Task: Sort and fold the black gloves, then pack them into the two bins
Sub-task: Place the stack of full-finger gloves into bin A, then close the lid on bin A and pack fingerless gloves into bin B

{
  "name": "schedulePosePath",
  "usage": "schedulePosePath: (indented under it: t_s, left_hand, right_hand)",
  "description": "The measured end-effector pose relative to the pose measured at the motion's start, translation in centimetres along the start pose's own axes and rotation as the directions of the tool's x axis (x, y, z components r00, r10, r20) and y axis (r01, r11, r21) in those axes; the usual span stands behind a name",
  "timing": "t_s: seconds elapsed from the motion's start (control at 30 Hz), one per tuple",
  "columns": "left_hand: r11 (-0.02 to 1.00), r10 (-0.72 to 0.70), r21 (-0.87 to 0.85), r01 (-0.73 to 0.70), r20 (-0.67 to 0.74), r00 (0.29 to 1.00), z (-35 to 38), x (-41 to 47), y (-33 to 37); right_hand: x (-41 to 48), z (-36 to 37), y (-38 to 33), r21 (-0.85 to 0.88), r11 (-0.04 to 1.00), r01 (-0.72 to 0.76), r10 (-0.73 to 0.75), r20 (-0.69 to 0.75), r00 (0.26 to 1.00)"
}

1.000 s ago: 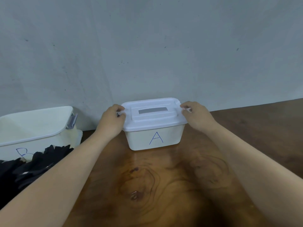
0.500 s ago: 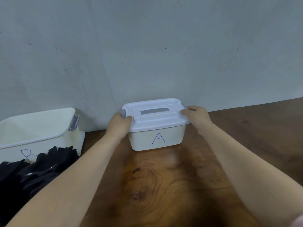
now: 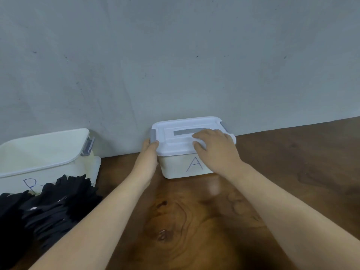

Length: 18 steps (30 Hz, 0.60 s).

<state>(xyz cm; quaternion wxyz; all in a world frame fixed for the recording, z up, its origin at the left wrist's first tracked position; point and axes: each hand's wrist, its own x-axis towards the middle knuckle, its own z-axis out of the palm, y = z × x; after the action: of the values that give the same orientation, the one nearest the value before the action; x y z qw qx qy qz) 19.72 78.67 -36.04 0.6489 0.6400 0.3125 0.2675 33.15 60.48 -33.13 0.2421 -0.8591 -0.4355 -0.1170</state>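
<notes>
Head view: bin A (image 3: 175, 168) lidded and held

Left hand (image 3: 147, 158) clasps the bin's left end, thumb hooked over the lid (image 3: 175, 147) rim below the grey latch, other fingers hidden. Right hand (image 3: 216, 151) lies on the lid, fingers slightly apart, nearly straight. Black gloves (image 3: 54, 203) are heaped far left against open bin B (image 3: 58, 171), on the table (image 3: 292, 172).

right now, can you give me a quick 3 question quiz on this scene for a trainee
1. True or false: bin A has its lid on.
2. The black gloves lie: a) inside bin A, b) on the table in front of bin B, c) on the lid.
3. Which hand rests on top of the lid?
Key: 1 true; 2 b; 3 the right hand.
</notes>
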Motion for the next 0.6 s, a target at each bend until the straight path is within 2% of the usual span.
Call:
schedulePosePath:
  t_s: [0.07,0.17,0.3,0.43,0.53,0.6]
  left_hand:
    - [0.997,0.009,-0.082,0.001,0.116,0.993,1.9,0.0,0.2]
    - [0.995,0.005,-0.102,0.024,0.276,0.961,5.0,1.1,-0.1]
    - [0.996,-0.038,-0.060,0.063,0.357,0.933,9.3,2.9,-0.5]
    - [0.996,-0.049,-0.044,0.073,0.406,0.913,12.5,3.4,-0.7]
    - [0.997,-0.065,0.001,0.072,0.448,0.892,13.9,2.8,0.1]
    - [0.998,-0.066,0.047,0.050,0.460,0.885,14.1,2.8,0.8]
  right_hand:
    - [-0.3,0.1,-0.2,-0.055,0.998,-0.029,0.027,-0.032,0.999]
    - [-0.2,0.5,0.3,-0.138,0.986,-0.098,0.096,-0.021,0.995]
    - [0.2,0.6,2.4,-0.264,0.944,-0.196,0.197,-0.021,0.980]
    - [1.0,0.4,5.2,-0.174,0.936,-0.307,0.307,-0.030,0.951]
    - [1.1,0.7,7.3,-0.046,0.952,-0.301,0.298,-0.065,0.952]
    - [1.2,0.9,8.1,-0.068,0.955,-0.288,0.282,-0.085,0.956]
